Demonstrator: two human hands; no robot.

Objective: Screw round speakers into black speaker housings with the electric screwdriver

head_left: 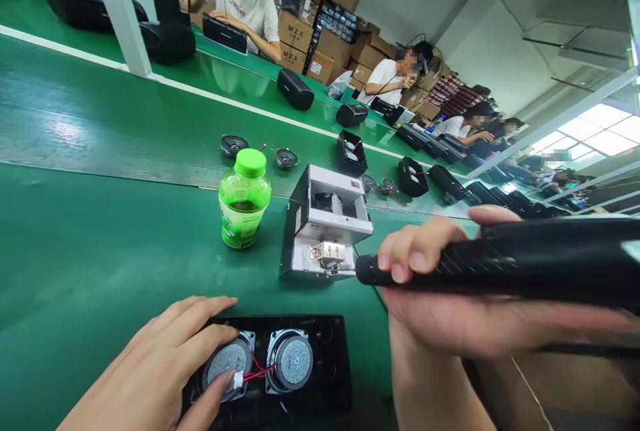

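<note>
**Left hand (150, 371) on a speaker driver (229, 361), right hand (430, 304) around a black electric screwdriver (500, 261)**

On the green table (100, 271), our open left hand rests near us, fingers across the driver and thumb just beside a white connector (239, 379) with red wires. The driver sits in a black speaker housing (320, 351), left of a second driver (293, 359). Farther off stands a green plastic bottle (245, 201), then a white jig (325, 224). Well apart from the left, our right hand is clamped around the screwdriver, its tip just beside the jig. Beyond lie loose drivers (234, 146); co-workers (397, 78) sit along the far side, with cardboard cartons (330, 51) behind them.
</note>
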